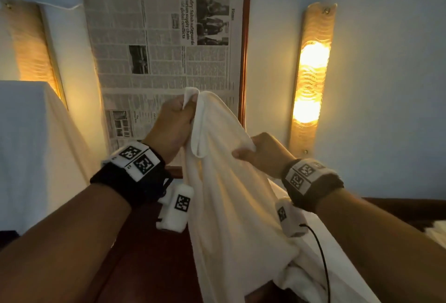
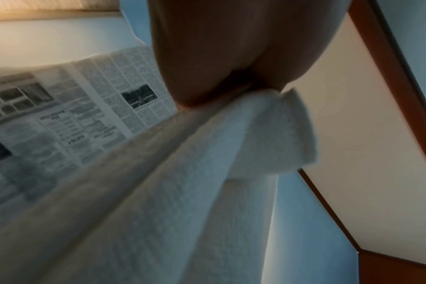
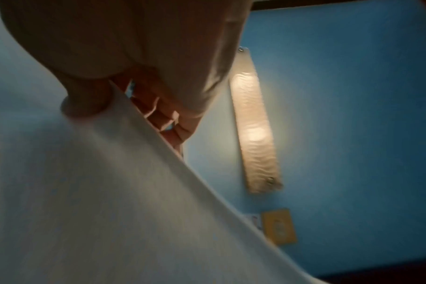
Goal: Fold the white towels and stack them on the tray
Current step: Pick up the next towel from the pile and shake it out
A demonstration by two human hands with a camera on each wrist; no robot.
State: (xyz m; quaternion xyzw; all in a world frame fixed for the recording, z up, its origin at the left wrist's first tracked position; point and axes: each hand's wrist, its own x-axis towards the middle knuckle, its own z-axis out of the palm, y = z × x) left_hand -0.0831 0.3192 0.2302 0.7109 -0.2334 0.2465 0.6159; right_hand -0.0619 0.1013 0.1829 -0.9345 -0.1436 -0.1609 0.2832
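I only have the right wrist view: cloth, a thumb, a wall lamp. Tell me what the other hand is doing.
Observer: The left hand grips a bunched corner of the white towel, raised higher than the right hand.
Operator: Say whether the towel is folded yet.
Observer: No. It hangs loose between both hands, its lower part draping down onto a dark wooden surface.
Operator: Report what's behind it.
Observer: A newspaper is spread across a wood-framed panel on the wall, flanked by two lit lamps. No tray shows in any view.
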